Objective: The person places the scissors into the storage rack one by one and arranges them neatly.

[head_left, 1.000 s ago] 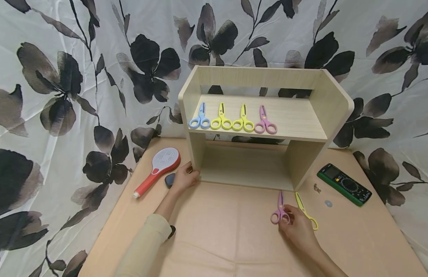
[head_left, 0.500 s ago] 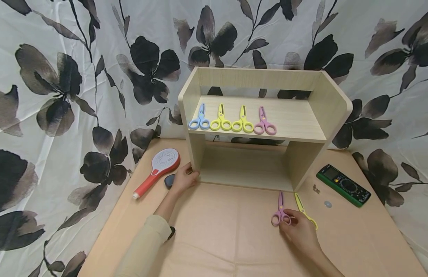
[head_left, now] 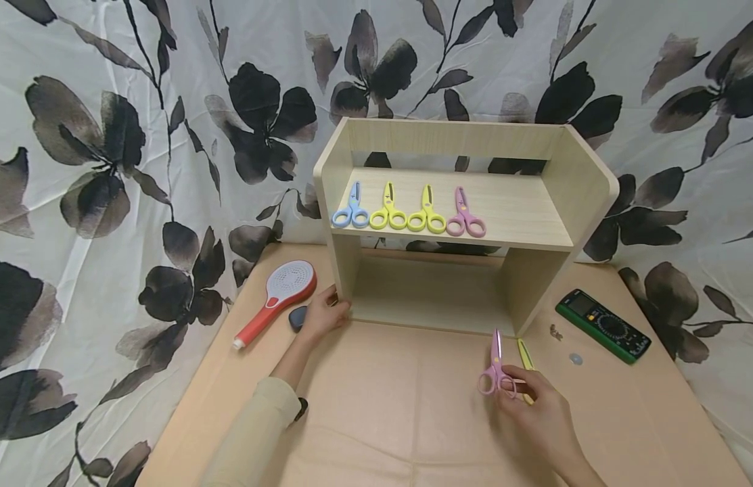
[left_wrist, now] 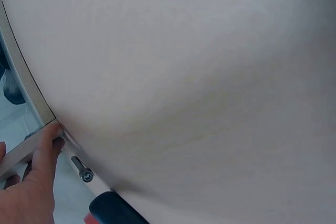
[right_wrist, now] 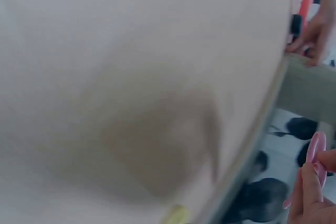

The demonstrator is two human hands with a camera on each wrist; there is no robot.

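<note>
My left hand [head_left: 325, 314] grips the lower front corner of the left side panel of a pale wooden two-tier shelf [head_left: 522, 203]. In the left wrist view its fingers [left_wrist: 46, 153] lie along one face of the panel, with the thumb on the other. My right hand [head_left: 543, 414] pinches a pair of pink scissors [head_left: 496, 348] by the handle loops, blades pointing toward the shelf. Yellow scissors [head_left: 525, 355] lie on the table, partly hidden behind this hand. Lined up on the upper tier are blue scissors [head_left: 354, 199], two yellow scissors [head_left: 389, 197] and pink scissors [head_left: 462, 201].
Left of the shelf lies a red-handled shower head [head_left: 279, 297], beside a dark blue rounded object [head_left: 298, 316]. To the right are a green-edged multimeter [head_left: 604, 326], a small grey disc [head_left: 576, 359] and small brownish bits [head_left: 555, 332]. A floral cloth [head_left: 187, 122] hangs behind the table.
The right hand has moved slightly right, and the pink scissors are lifted a little with it. The hand now covers more of the yellow scissors. My left hand stays at the shelf corner.
</note>
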